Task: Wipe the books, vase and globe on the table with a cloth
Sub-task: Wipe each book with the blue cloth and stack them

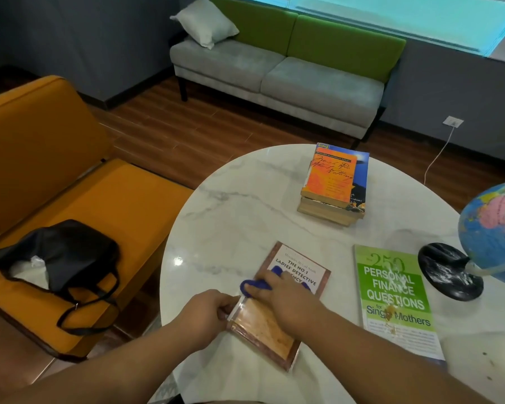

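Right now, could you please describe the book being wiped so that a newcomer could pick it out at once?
On the round white marble table, look at the near edge, left of the green book. The brown book lies flat there, its corner gripped by the left hand, the right hand pressing a blue cloth on its cover. It alone is being touched.

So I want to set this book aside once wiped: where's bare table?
Bare table lies left of the book stack out to the rim, and between the stack and the brown book. The right is crowded: green book and globe base sit close.
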Tool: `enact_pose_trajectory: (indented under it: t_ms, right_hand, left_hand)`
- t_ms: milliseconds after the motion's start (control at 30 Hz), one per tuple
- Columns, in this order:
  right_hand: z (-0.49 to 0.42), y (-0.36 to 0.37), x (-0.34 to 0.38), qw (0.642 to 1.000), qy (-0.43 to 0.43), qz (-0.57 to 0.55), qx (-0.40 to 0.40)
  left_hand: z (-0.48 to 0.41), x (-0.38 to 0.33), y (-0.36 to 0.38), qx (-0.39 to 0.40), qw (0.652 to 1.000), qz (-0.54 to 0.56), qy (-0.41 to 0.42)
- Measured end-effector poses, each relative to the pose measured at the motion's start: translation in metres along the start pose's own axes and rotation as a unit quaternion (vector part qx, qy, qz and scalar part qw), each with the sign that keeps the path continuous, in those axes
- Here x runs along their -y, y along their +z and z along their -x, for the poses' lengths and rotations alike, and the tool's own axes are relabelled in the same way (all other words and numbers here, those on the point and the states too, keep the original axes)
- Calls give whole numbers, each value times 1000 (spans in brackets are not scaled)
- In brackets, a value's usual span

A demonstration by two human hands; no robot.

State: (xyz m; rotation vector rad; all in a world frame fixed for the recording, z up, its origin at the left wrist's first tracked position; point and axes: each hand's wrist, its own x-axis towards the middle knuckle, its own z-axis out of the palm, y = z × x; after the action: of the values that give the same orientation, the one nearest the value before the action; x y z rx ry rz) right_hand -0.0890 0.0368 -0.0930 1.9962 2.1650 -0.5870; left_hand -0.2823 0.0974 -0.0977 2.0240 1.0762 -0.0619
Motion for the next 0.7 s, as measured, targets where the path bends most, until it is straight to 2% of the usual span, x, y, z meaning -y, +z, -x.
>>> enact_pose_trajectory:
  t_ms: [67,133,167,267,433,467,533,567,700]
  right_hand:
    - [-1,-4,-16,998,43,-25,-23]
    - [-3,-14,-36,989,138,-44,-23]
    - [-4,-21,-45,978,187,-82,-46]
    - [-6,-39,-60,953,240,-137,-122]
    - [6,-78,-54,892,184,-277,-305]
    - [12,-81,-50,884,171,-301,-313]
    - [24,-71,-43,901,161,-308,-259]
    - [30,-63,-40,914,159,-295,-230]
    - [40,-28,-37,940,130,-220,-228]
  left_hand:
    - [0,0,0,-1,1000,0,7]
    - [1,-1,-2,-4,1000,-2,13]
    - [2,-2,-2,-5,1000,-2,14]
    - [3,-3,-2,-5,1000,-5,24]
    - [1,0,-3,0,1000,-14,19]
    - [0,0,-2,1,1000,-14,17]
    - [-1,2,-1,3,1000,-12,15]
    - [-2,2,-1,3,1000,-12,13]
    - [-3,4,1,2,1000,-1,5]
